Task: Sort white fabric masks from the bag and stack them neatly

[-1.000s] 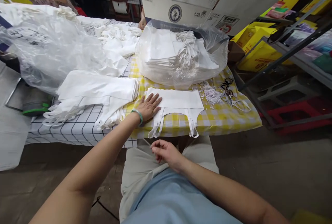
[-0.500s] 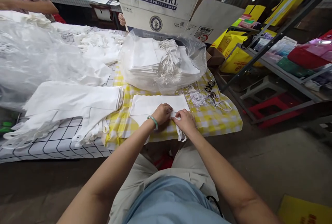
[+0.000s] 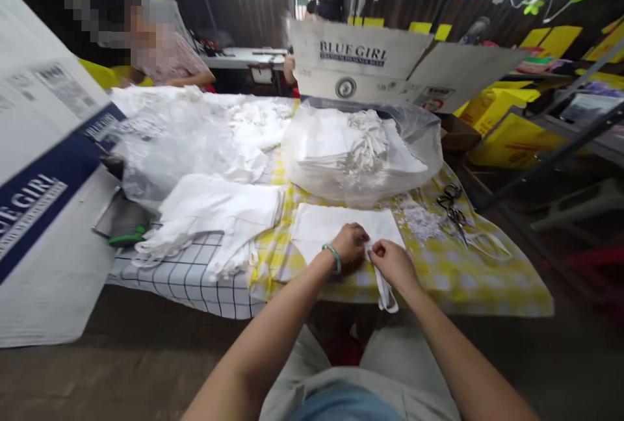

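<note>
A flat white cloth bag [image 3: 336, 223] lies on the yellow checked tablecloth [image 3: 453, 271] in front of me. My left hand [image 3: 350, 244], with a green bracelet at the wrist, rests curled on the bag's near edge. My right hand [image 3: 392, 262] is closed beside it, pinching the bag's white strap [image 3: 387, 294], which hangs over the table edge. The two hands almost touch.
A clear plastic sack of folded white bags [image 3: 361, 148] stands behind. A pile of white bags [image 3: 219, 210] lies left on the black-grid cloth. Scissors [image 3: 451, 206] and white scraps lie right. Blue Girl cartons [image 3: 358, 60] stand behind and at left. A person sits far left.
My right hand rose from my lap to the bag and took hold of the strap. My left hand went from flat to curled. The view has tilted upward.
</note>
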A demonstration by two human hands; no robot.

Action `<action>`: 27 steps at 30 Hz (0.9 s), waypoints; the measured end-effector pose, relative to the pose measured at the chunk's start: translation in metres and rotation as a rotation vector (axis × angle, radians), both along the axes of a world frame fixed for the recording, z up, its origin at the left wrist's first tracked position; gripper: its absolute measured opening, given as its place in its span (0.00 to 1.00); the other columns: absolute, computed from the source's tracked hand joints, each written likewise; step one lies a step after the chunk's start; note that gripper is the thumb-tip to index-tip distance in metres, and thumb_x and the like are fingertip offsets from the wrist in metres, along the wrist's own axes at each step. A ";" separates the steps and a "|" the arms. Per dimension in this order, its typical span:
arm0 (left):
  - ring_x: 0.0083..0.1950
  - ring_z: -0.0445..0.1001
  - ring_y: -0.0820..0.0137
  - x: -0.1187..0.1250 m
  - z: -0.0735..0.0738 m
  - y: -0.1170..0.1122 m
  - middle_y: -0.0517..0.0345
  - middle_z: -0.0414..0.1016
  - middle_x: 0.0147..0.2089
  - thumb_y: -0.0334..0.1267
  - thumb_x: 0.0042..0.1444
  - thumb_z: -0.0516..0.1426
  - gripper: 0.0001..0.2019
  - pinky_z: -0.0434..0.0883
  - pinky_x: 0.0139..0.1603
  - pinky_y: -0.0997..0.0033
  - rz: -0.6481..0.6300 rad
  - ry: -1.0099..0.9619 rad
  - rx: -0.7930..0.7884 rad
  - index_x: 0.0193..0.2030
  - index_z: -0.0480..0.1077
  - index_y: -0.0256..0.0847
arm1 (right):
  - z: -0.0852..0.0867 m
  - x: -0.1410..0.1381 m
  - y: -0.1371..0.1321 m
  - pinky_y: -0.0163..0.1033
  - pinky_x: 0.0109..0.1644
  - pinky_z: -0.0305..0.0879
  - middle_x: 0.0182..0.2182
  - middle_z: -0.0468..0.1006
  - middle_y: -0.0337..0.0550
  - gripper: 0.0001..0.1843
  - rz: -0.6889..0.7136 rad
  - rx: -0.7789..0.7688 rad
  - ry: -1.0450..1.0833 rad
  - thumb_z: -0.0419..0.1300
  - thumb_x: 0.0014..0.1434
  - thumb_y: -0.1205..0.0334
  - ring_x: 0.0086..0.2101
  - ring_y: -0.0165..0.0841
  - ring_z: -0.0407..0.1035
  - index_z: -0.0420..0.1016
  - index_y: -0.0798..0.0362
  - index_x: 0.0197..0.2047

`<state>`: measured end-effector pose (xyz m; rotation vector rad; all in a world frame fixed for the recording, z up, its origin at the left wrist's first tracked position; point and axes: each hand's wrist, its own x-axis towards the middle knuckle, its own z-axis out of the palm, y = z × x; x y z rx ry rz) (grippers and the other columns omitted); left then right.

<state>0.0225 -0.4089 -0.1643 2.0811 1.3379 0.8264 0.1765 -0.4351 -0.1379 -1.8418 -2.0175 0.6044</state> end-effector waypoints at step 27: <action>0.40 0.72 0.68 0.017 -0.004 0.016 0.52 0.75 0.36 0.31 0.52 0.57 0.06 0.69 0.48 0.67 0.220 0.051 -0.069 0.30 0.75 0.37 | 0.022 0.017 0.065 0.39 0.46 0.55 0.36 0.76 0.47 0.07 0.607 0.151 -0.312 0.56 0.60 0.66 0.40 0.36 0.64 0.75 0.55 0.36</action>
